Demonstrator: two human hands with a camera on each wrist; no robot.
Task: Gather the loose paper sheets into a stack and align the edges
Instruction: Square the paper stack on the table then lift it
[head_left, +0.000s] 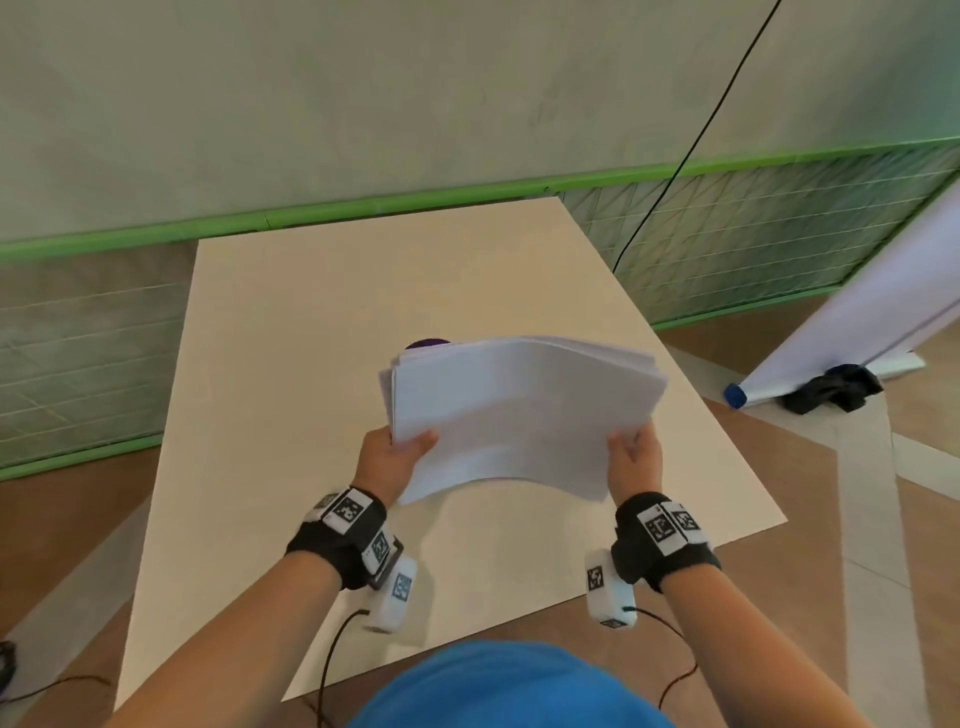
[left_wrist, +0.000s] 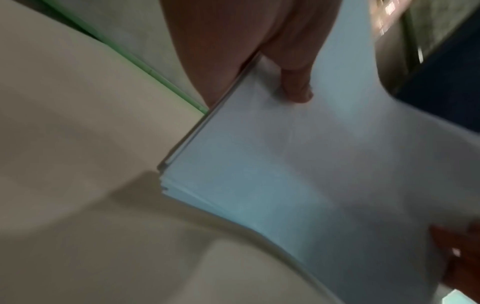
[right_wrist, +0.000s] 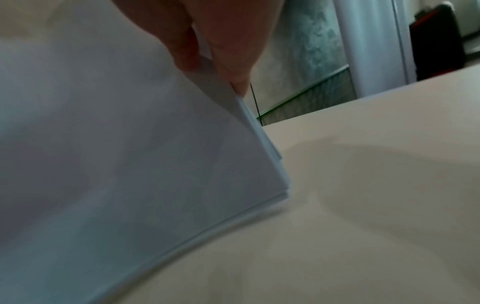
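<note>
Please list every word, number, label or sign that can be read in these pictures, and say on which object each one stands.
No readable text in any view.
Paper stack: blank.
Left hand wristband tags: black-and-white square code patterns, no letters.
Right hand wristband tags: the same.

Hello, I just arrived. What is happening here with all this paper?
A person holds a stack of white paper in both hands above a beige table. The left hand grips the stack's left side, thumb on top, and the right hand pinches the right side. The sheets are gathered and bow upward in the middle. The edges are not yet even: at the corners, in the wrist views, some sheets stick out past others. A purple thing peeks out behind the stack; what it is cannot be told.
</note>
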